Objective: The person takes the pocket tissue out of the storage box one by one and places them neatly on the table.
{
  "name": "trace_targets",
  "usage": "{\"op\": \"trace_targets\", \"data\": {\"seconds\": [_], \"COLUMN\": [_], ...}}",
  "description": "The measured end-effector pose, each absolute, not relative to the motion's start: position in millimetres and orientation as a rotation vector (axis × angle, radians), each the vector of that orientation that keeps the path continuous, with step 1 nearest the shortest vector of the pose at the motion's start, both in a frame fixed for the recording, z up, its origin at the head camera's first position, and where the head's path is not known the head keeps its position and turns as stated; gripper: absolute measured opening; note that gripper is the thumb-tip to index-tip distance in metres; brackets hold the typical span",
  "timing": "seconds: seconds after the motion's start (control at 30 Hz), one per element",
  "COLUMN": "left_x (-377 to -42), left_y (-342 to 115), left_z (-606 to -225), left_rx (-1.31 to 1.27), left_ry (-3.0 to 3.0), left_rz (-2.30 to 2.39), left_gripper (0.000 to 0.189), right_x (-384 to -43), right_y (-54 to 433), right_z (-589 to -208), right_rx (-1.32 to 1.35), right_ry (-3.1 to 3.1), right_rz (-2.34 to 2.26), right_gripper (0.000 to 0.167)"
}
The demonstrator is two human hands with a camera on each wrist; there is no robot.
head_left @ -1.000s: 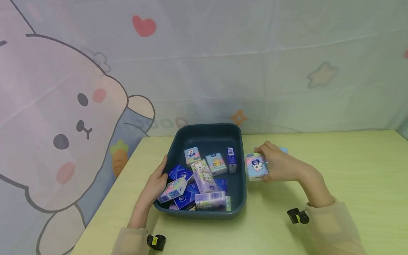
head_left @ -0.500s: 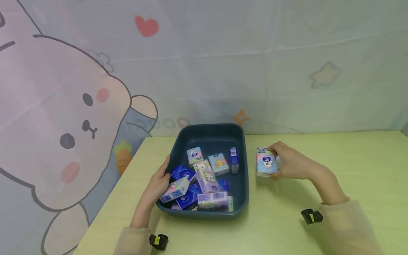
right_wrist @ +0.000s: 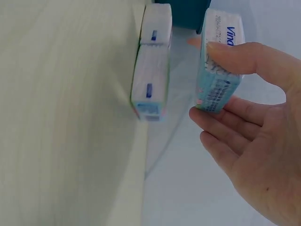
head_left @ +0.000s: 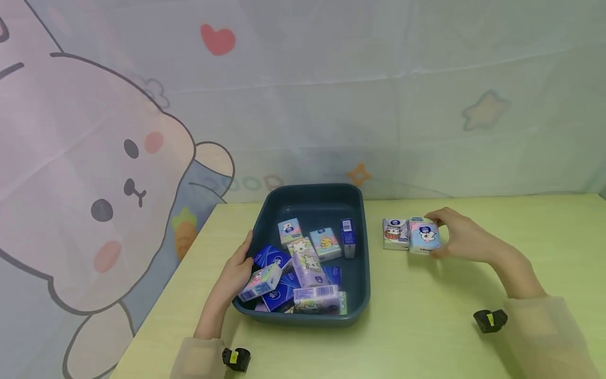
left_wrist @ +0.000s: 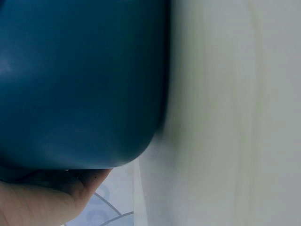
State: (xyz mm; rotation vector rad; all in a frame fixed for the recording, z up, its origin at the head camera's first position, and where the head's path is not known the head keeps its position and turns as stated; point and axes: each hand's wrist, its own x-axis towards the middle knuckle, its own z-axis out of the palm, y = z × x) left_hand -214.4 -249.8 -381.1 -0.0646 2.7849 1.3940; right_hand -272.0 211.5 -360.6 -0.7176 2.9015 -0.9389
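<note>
My right hand [head_left: 461,237] pinches a blue-and-pink tissue pack [head_left: 425,237] between thumb and fingers. In the right wrist view that tissue pack [right_wrist: 221,61] hangs apart from the tabletop, beside two packs lying in a row. One lying pack [head_left: 395,230] has a white cartoon print; the other [right_wrist: 150,77] is mostly hidden behind the held pack in the head view. My left hand [head_left: 232,273] grips the left rim of a dark teal plastic bin [head_left: 364,268]. Several tissue packs lie jumbled inside, among them a purple pack [head_left: 307,267] and a blue pack [head_left: 271,257].
The bin stands on a pale yellow-green table [head_left: 473,305], left of the lying packs. Behind the table's far edge hangs a printed cloth backdrop [head_left: 331,105]. A dark blue pack [head_left: 347,239] stands near the bin's right wall.
My right hand has carried the held tissue pack rightward, away from the bin, uncovering the cartoon-print pack on the table. My left hand keeps its hold on the bin.
</note>
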Motion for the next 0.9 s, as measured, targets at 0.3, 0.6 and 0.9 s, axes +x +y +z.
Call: {"op": "trace_targets", "data": {"seconds": [0.3,0.6,0.9], "left_x": [-213,-212,-213], "left_y": [-249,-249,-249], "left_z": [-381,-379,-380], "left_rx": [-0.062,-0.045,-0.039], "left_ry": [2.788,2.801,2.793], "left_rz": [1.396,1.391,1.398], "left_gripper": [0.061,0.06,0.061], "right_x": [-284,-290,-293], "right_y": [234,247,260], "right_z": [-373,-379,-384], "right_rx": [-0.628,-0.598,-0.568], "right_ry": [2.882,2.865,2.864], "right_rz": [-0.986,-0.994,-0.979], "right_gripper": [0.081,0.083,0.084]}}
